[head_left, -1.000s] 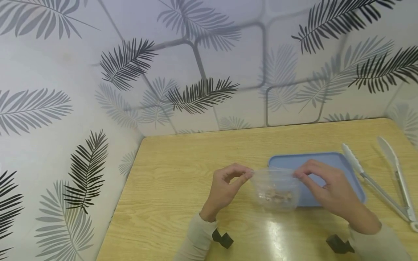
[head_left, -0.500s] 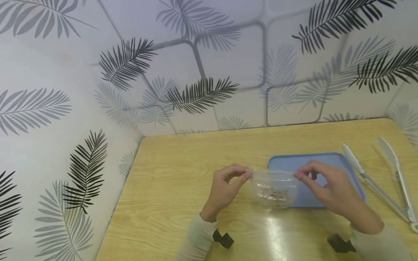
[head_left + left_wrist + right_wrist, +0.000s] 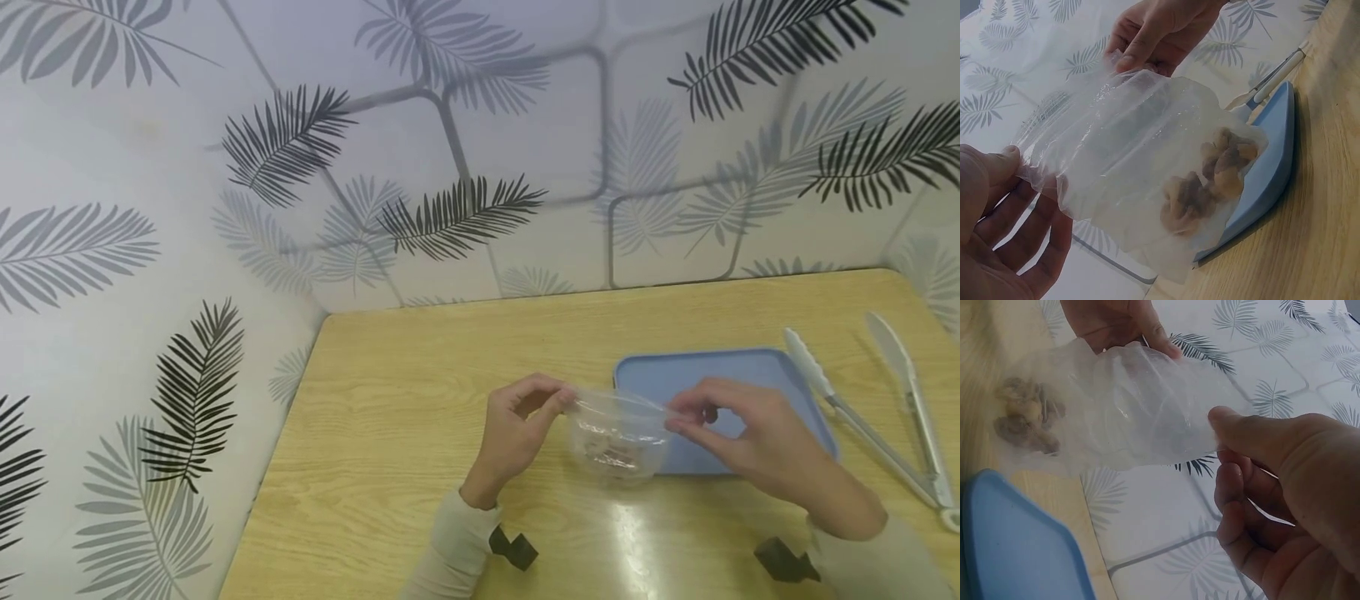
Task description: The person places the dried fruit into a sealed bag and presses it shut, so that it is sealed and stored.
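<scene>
A clear plastic bag (image 3: pixel 621 429) hangs between the two hands, with several brown, lumpy pieces (image 3: pixel 1210 181) gathered at its bottom. The left hand (image 3: pixel 517 433) pinches one top corner between thumb and fingers. At the opposite top corner, the right hand (image 3: pixel 757 433) pinches the film in the same way. In the right wrist view the bag's film (image 3: pixel 1141 412) looks creased and stretched between the hands. Its lower end overlaps the near left part of a blue tray (image 3: pixel 705 371) in the head view.
Metal tongs (image 3: pixel 877 446) with pale tips lie spread on the wooden table (image 3: pixel 420 367), right of the tray. A leaf-patterned wall (image 3: pixel 525 125) borders the table at the back and left. Small black blocks (image 3: pixel 513 547) sit at the cuffs.
The bag has shifted slightly left and its top edge now slopes down to the right. The right hand has moved a little left and lower; the left hand has barely moved.
</scene>
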`<state>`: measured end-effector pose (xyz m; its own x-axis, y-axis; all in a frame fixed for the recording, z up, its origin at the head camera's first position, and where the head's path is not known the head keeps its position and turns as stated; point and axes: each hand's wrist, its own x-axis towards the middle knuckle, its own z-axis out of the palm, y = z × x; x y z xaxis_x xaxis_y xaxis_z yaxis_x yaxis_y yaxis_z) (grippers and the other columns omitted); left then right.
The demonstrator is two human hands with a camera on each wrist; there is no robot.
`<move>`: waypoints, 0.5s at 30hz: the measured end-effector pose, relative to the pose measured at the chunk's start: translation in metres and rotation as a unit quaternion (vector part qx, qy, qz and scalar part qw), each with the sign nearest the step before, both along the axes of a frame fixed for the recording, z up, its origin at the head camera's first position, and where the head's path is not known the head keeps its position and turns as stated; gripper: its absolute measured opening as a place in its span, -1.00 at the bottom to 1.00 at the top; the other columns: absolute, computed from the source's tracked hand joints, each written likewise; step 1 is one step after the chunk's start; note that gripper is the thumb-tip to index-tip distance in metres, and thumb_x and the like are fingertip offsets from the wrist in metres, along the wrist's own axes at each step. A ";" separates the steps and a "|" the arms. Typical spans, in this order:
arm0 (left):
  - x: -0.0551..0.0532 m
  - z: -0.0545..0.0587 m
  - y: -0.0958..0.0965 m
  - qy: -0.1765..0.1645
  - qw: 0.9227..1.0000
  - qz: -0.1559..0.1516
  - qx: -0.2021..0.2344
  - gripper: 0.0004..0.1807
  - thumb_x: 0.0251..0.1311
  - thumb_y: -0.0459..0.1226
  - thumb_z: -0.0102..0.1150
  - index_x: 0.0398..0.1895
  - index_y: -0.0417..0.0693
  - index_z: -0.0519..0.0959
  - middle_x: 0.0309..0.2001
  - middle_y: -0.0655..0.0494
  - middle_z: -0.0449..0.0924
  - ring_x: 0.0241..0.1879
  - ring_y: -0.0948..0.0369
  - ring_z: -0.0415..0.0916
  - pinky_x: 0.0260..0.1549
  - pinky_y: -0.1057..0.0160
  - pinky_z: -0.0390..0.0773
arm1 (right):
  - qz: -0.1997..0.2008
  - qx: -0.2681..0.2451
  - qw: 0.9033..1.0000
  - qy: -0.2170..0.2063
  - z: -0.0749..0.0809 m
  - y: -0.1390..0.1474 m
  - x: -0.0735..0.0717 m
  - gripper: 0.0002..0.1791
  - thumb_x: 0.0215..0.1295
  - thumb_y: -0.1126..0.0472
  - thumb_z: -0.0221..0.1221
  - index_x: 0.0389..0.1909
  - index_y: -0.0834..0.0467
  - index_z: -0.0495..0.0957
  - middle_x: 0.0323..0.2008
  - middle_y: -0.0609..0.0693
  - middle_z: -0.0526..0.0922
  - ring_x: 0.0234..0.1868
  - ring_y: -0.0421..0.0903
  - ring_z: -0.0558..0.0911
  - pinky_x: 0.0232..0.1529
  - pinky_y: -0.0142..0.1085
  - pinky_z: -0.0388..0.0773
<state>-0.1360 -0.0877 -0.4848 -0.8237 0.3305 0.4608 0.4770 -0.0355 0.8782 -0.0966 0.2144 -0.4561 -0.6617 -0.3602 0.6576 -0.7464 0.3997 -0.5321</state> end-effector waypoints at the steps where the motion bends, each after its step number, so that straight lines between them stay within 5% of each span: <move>1: 0.000 -0.001 0.000 0.001 1.000 -0.001 0.000 -0.90 0.47 -0.50 0.26 -0.12 -0.45 0.71 -0.19 -0.43 0.76 -0.19 0.37 0.74 -0.07 0.16 0.85 | 0.000 0.000 1.000 0.006 0.000 0.000 0.000 -0.86 0.36 0.08 0.49 -0.20 0.04 0.78 -0.36 -0.28 0.76 -0.32 -0.43 0.62 -0.16 -0.61 0.60; 6: 0.000 -0.001 0.000 -0.008 1.000 -0.003 -0.003 -0.89 0.48 -0.49 0.24 -0.13 -0.45 0.71 -0.22 -0.43 0.75 -0.33 0.34 0.68 -0.23 0.18 0.84 | -0.016 -0.011 0.999 0.051 -0.001 -0.001 -0.001 -0.53 0.58 -0.23 0.19 -0.30 0.05 0.78 -0.44 -0.24 0.74 -0.34 -0.46 0.57 -0.23 -0.61 0.55; 15: 0.002 0.001 0.000 -0.038 0.999 0.002 -0.006 -0.89 0.48 -0.49 0.25 -0.12 -0.44 0.71 -0.18 -0.45 0.76 -0.33 0.33 0.67 -0.25 0.26 0.81 | -0.025 -0.006 0.998 0.059 0.002 -0.002 0.001 -0.55 0.62 -0.20 0.17 -0.32 0.03 0.76 -0.44 -0.24 0.74 -0.34 -0.49 0.50 -0.32 -0.57 0.48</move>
